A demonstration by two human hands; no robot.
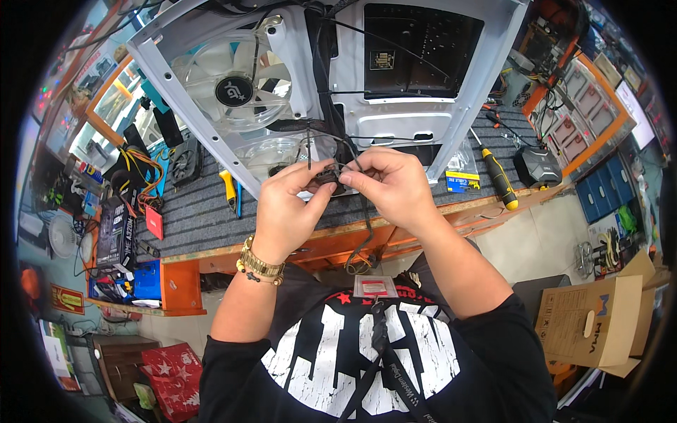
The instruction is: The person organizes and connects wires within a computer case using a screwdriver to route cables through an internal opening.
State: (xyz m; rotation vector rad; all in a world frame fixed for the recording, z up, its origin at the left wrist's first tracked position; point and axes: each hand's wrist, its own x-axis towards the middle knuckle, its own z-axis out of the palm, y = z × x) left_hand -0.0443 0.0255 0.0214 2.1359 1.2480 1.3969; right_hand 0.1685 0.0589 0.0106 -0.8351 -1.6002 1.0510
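Note:
A white computer case [395, 116] stands on the bench in front of me, its back side showing. At its near edge, my left hand [288, 204] pinches a small black cable connector [328, 173] between thumb and fingers. My right hand [391, 185] is closed beside it, with thumb and fingertips on a thin black cable [368, 224] at the connector. The fingers partly hide how the two parts meet. A loose length of this cable hangs below my hands over the bench edge. Behind them, a bundle of black cables [323, 70] runs up the case.
A clear case fan [271, 74] sits at the case's left. Yellow-handled pliers [228, 189] lie left on the grey striped mat [204, 229]. To the right are a yellow-black screwdriver [499, 180], a packet of cable ties [462, 182] and a black box-shaped unit [537, 167]. A cardboard box [582, 321] stands lower right.

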